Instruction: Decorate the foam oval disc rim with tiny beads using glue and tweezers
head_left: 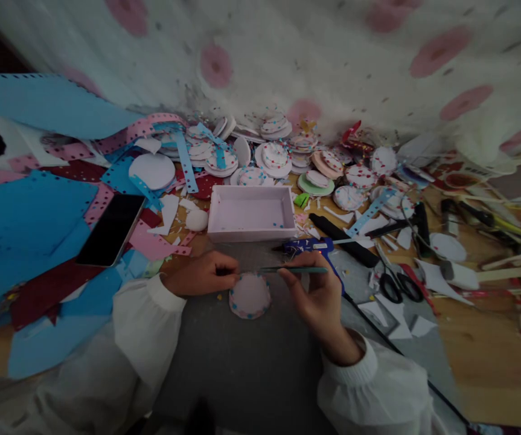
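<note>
A round pale disc with pink and blue dots along its rim lies on the dark grey mat. My left hand is closed, its curled fingertips at the disc's upper left edge; what they pinch is hidden. Between the thumb and fingers of my right hand is a slim pair of tweezers, held level with the tip pointing left above the disc's upper edge. Behind both hands stands a shallow white box. A blue glue gun rests just beyond my right hand.
Blue foam sheets and a phone lie at left. Several decorated discs are piled at the back against a flowered curtain. Black scissors and white scraps lie at right; the glue gun's cord runs toward me.
</note>
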A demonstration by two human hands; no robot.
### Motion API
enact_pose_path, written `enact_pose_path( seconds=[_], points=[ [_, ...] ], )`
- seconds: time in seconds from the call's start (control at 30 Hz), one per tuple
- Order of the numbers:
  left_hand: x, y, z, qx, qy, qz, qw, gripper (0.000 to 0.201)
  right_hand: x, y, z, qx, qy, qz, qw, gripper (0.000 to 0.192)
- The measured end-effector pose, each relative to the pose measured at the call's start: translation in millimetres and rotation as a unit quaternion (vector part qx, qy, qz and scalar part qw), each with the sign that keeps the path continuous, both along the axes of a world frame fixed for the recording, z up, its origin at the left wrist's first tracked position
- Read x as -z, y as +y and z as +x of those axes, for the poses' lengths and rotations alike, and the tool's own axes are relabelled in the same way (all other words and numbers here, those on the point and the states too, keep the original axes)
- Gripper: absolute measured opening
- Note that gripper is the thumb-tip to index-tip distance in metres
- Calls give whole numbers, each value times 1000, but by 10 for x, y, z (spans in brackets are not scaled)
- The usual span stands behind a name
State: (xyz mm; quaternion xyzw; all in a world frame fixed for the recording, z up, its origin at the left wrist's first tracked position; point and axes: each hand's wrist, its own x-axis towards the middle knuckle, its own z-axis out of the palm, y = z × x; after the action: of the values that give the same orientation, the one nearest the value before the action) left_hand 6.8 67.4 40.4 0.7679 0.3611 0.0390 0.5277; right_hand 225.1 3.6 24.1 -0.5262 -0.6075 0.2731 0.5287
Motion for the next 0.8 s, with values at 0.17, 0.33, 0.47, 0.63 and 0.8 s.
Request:
enact_pose_path(
  seconds=[0.17,0.33,0.47,0.63,0.8],
  points=[
    [7,-2,0,1,-15,-7,1000,18,5,2,14,-9,-9,-10,1000,10],
    [44,-7,-9,-1,-11,11,1000,19,25,-7,-21,-14,-16,-9,1000,9],
    [80,-14,-13,-5,-19,10,1000,18,24,2,-31,-16,-28,-17,999,9],
    [79,-13,-10,-7,-21,12,1000,18,23,2,-16,-21,-39,-15,999,8],
    [20,-5,0,-4,-13,0,1000,17,21,-1,-14,-18,-27,-3,999,8]
  ],
)
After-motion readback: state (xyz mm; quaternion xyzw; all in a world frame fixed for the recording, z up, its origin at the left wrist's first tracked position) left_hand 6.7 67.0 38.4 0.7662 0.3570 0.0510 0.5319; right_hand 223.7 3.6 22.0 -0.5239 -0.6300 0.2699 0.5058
